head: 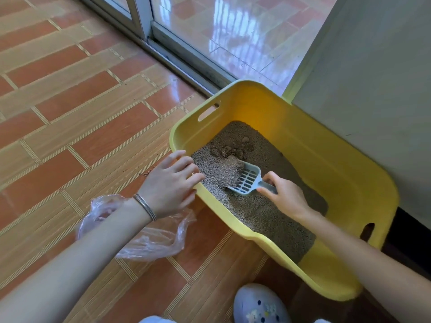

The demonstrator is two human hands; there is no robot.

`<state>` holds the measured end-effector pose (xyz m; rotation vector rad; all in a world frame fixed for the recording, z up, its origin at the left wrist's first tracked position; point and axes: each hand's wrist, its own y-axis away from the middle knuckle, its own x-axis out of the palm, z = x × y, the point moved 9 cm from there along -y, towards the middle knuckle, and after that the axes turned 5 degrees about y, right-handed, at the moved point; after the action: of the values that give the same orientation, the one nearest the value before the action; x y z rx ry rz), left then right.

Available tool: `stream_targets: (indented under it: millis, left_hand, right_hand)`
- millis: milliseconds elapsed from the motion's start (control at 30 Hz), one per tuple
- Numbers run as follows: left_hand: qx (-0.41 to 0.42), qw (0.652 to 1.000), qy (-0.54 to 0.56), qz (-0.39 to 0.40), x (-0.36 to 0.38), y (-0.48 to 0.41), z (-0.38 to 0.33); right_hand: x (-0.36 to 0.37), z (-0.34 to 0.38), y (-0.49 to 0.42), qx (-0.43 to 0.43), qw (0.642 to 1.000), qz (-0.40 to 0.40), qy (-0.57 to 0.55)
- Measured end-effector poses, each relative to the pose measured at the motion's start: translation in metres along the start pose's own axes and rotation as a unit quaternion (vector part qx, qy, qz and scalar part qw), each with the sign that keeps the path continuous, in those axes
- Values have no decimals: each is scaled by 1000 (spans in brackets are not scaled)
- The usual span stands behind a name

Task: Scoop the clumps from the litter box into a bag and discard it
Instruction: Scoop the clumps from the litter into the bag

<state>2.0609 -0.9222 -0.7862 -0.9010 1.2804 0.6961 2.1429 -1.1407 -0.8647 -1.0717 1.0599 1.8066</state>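
Through the head camera I see a yellow litter box on a tiled floor, holding a bed of grey litter. A cluster of darker brown clumps sits in the litter toward the far end of the box.

A pale blue slotted scoop lies in the middle of the box, its front edge dug into the litter just short of the clumps, with a heap of granules piled on it. The right hand reaches in over the box's near end, its fingers curled round the scoop's handle. The left hand is at the box's left rim, palm down, fingers spread and holding nothing, fingertips at the rim's edge. A thin bracelet circles its wrist.

A clear plastic bag lies crumpled on the floor just left of the box, under the left forearm. A pale shoe shows near the box's closest corner.
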Motion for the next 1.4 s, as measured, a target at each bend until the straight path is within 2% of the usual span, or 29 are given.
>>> stream_targets:
  millis: [367, 633, 1067, 1167, 1333, 1400]
  left_hand:
    - [-10, 1000, 0, 18, -1, -1, -1]
    - [-12, 999, -10, 39, 0, -1, -2]
    - [5, 999, -14, 29, 1, 0, -3]
    - [8, 999, -14, 28, 1, 1, -3]
    - [32, 999, -19, 39, -3, 4, -5]
    - [27, 999, -7, 36, -11, 9, -4]
  right_hand:
    - [-25, -6, 18, -33, 991, -6, -126]
    - [-29, -5, 26, -43, 994, -4, -101]
    - [-35, -9, 29, -40, 995, -10, -87]
    - [-39, -8, 30, -35, 993, -14, -110]
    - [-51, 4, 36, -63, 979, -13, -194]
    - [-60, 12, 38, -82, 977, -23, -194]
